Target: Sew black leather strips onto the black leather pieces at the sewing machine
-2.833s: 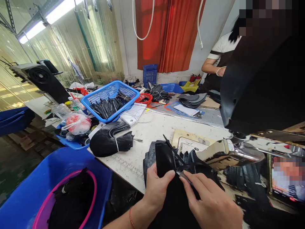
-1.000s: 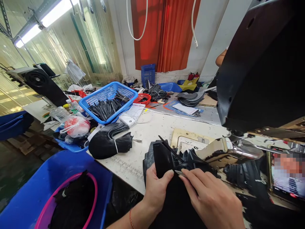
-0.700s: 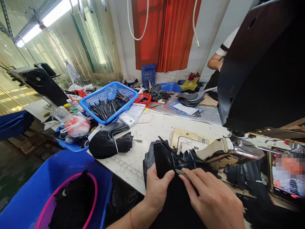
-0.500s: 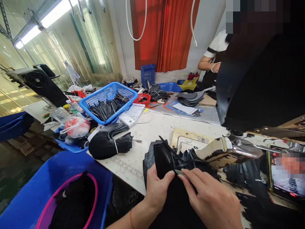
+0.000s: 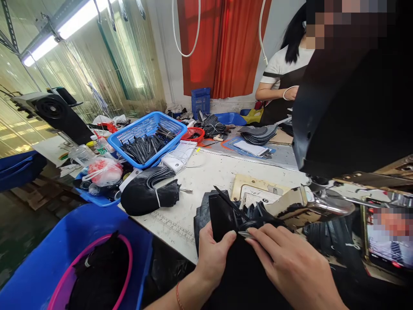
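Little has changed at the hands. The left hand (image 5: pixel 214 254) still grips the black piece (image 5: pixel 222 217) at the near edge of the tabletop (image 5: pixel 209 172), thumb pressed flat on top and fingers curled underneath, in the same spot as in the earlier views. The right hand (image 5: pixel 290 267) has crept slightly up and to the right. Its fingers remain closed around a small silvery tool (image 5: pixel 243 234), whose tip lies against the piece just beside the left thumb. Too little of the tool shows to tell what kind it is. The piece itself has not shifted: it stands on the heap of similar black pieces in front of the sewing machine (image 5: pixel 348 112), with one thin strip sticking up from it at the same slant. So the work stays on one spot of the piece, held steady between both hands. The clearest change is at the back, where a co-worker (image 5: pixel 280 69), only partly in view a moment ago, now shows further to the left behind the machine, one arm bent at the far table. The blue basket (image 5: pixel 146 135), the tied bundle (image 5: pixel 148 193) and the blue tub (image 5: pixel 38 267) lie as they did.
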A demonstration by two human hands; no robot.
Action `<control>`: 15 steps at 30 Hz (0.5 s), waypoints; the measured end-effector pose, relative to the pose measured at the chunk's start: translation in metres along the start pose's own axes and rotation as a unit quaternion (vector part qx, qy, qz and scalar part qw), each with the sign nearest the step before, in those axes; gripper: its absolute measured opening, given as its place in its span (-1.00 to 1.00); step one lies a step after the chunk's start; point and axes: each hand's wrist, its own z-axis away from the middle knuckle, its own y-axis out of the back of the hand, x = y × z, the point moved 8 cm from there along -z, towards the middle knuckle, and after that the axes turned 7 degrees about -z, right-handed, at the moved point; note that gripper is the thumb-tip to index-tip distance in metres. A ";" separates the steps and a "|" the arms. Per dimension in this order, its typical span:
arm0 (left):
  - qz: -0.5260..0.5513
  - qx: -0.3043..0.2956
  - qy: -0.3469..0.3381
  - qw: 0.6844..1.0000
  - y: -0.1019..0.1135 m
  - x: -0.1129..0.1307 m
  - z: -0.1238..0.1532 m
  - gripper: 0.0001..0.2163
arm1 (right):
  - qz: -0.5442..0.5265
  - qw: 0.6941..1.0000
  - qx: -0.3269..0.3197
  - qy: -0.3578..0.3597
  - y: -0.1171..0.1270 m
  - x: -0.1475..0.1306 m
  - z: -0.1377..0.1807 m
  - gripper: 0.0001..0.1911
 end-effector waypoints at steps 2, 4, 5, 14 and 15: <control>-0.003 0.002 0.002 1.000 0.000 0.000 0.000 -0.76 | -0.011 1.000 -0.014 0.016 0.001 0.001 -0.004 -0.69; -0.006 -0.001 0.000 1.000 0.000 0.000 0.000 -0.76 | -0.015 0.999 -0.027 0.040 0.003 0.001 -0.009 -0.67; -0.009 -0.003 -0.003 1.000 0.000 0.001 0.000 -0.76 | -0.016 0.998 -0.035 0.055 0.003 0.001 -0.012 -0.66; -0.034 -0.013 -0.014 0.999 -0.001 0.004 -0.002 -0.79 | -0.071 0.984 -0.120 0.112 -0.007 0.011 -0.019 -0.69; -0.035 -0.011 -0.011 0.999 -0.001 0.003 -0.002 -0.79 | -0.073 0.984 -0.119 0.108 -0.008 0.011 -0.019 -0.69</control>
